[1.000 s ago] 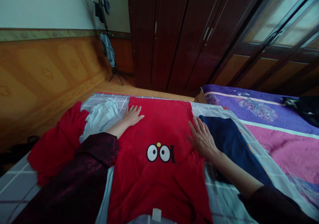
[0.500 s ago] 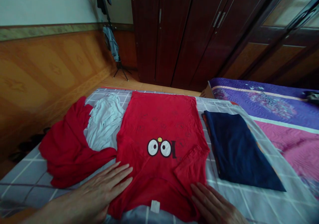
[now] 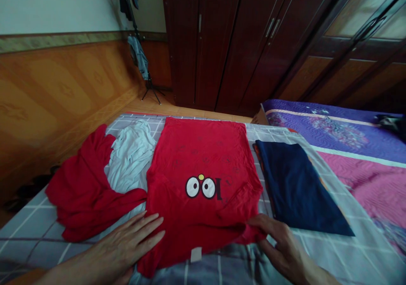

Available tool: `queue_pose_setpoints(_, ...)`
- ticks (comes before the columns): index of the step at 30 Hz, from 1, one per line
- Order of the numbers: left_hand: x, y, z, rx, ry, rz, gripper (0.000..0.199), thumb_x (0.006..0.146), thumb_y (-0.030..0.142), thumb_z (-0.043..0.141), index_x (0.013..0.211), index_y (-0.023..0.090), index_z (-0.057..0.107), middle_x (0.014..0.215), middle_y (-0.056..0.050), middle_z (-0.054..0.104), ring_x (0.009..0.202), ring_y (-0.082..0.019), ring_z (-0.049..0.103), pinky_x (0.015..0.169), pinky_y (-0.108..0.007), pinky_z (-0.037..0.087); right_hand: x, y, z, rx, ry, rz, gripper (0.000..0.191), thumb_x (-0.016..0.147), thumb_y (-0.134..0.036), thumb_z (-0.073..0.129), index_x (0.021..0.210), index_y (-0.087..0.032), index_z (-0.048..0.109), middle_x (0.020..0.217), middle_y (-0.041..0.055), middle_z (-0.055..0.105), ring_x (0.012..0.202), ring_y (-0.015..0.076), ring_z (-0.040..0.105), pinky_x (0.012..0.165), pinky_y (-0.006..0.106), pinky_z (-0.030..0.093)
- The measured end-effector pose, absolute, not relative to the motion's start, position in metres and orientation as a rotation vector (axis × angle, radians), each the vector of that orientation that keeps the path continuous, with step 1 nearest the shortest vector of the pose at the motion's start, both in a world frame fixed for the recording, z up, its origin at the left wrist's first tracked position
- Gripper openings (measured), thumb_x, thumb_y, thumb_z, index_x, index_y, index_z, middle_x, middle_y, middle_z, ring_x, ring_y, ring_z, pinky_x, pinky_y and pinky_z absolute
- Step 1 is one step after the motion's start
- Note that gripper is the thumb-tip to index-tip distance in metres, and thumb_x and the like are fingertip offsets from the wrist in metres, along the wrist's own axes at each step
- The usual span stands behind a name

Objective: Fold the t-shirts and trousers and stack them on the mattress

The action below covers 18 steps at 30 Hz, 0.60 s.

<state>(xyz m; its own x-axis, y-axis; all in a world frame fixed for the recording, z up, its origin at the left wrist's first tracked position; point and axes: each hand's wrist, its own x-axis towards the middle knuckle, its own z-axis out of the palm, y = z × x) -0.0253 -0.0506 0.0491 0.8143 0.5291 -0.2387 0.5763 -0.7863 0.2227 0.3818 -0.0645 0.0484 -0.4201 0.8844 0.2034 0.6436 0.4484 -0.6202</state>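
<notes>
A red shirt (image 3: 203,149) with a cartoon-eye print lies spread on the checked bedsheet, its neck edge and white tag toward me. My left hand (image 3: 136,238) rests flat on the shirt's near left part, fingers stretched out. At the near right corner, my right hand (image 3: 279,242) pinches the red cloth and holds it slightly raised. Left of the shirt lie a crumpled red garment (image 3: 85,187) and a crumpled white garment (image 3: 130,158). A folded dark blue garment (image 3: 301,187) lies to the right.
The checked bedsheet (image 3: 317,255) runs under the clothes. Beyond the bed stand a dark wooden wardrobe (image 3: 218,44) and a coat rack (image 3: 136,27) with clothes. A purple and pink bedspread (image 3: 349,132) covers another surface at the right.
My right hand has gone from lying flat on the shirt to gripping its near right corner, which is now lifted and drawn up. My left hand stays nearly in place.
</notes>
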Motion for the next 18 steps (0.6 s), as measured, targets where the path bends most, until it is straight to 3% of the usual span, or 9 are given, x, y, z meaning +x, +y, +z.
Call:
queue_pose_setpoints(3, -0.025, -0.052, 0.046, 2.708, 0.864, -0.228, 0.096, 0.063, 0.003, 0.05, 0.149, 0.03, 0.016, 0.153, -0.002, 0.026, 0.137, -0.026, 0.031, 0.111, -0.044, 0.033, 0.38, -0.052, 0.062, -1.452, -1.949, 0.77, 0.022, 0.081, -0.022, 0.046, 0.083, -0.021, 0.068, 0.069, 0.0013, 0.069, 0.06, 0.0152, 0.065, 0.055, 0.023, 0.051)
queue_pose_setpoints(7, -0.024, -0.051, 0.028, 2.734, 0.873, -0.141, 0.093, 0.067, 0.005, 0.051, 0.15, 0.028, 0.014, 0.15, -0.003, 0.034, 0.134, -0.024, 0.037, 0.113, -0.043, 0.03, 0.381, -0.038, 0.072, -1.515, -1.752, 0.938, 0.021, 0.077, -0.028, 0.052, 0.079, -0.019, 0.07, 0.067, 0.0016, 0.069, 0.061, 0.0176, 0.065, 0.056, 0.026, 0.051)
queue_pose_setpoints(12, -0.024, -0.039, 0.012, 2.75, 0.822, 0.132, 0.074, 0.077, 0.007, 0.047, 0.146, 0.025, 0.028, 0.136, -0.006, 0.053, 0.123, -0.022, 0.05, 0.11, -0.039, 0.034, 0.38, -0.027, 0.082, -1.484, -1.528, 1.197, 0.024, 0.077, -0.034, 0.056, 0.082, -0.016, 0.071, 0.068, 0.0041, 0.069, 0.063, 0.0191, 0.065, 0.06, 0.03, 0.054)
queue_pose_setpoints(18, -0.026, -0.018, 0.046, 2.575, 0.803, 0.296, 0.059, 0.081, 0.006, 0.045, 0.135, 0.03, 0.045, 0.122, -0.001, 0.064, 0.109, -0.018, 0.061, 0.105, -0.035, 0.042, 0.387, -0.029, 0.118, -1.469, -1.796, 0.955, 0.022, 0.081, -0.033, 0.054, 0.081, -0.02, 0.071, 0.067, 0.0024, 0.068, 0.058, 0.0157, 0.063, 0.054, 0.023, 0.051)
